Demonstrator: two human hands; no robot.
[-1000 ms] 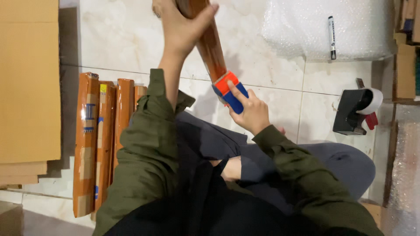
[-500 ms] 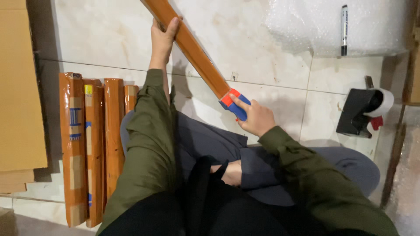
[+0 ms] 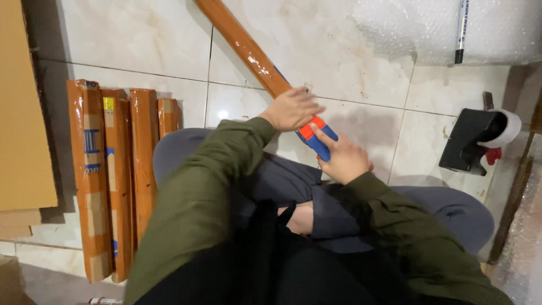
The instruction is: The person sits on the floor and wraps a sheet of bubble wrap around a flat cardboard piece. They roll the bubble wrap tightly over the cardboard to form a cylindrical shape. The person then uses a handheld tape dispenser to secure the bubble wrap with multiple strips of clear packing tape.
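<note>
A long parcel wrapped in brown tape (image 3: 243, 48) slants from the top middle down toward my lap. My left hand (image 3: 291, 108) lies over its lower part, fingers spread on the wrapping. My right hand (image 3: 341, 158) grips the near end, where an orange and blue piece (image 3: 317, 137) shows between the fingers. I sit cross-legged on the tiled floor (image 3: 141, 45), in green sleeves and grey trousers.
Several more brown-taped long parcels (image 3: 113, 169) lie side by side at my left. Flat cardboard (image 3: 22, 113) is stacked at the far left. A black tape dispenser (image 3: 474, 141) stands at the right. A marker (image 3: 461, 28) rests on bubble wrap (image 3: 418, 28) at the top right.
My left hand slid down the long parcel from its upper part to just above the orange and blue end. The parcel stays slanted; my right hand keeps its grip.
</note>
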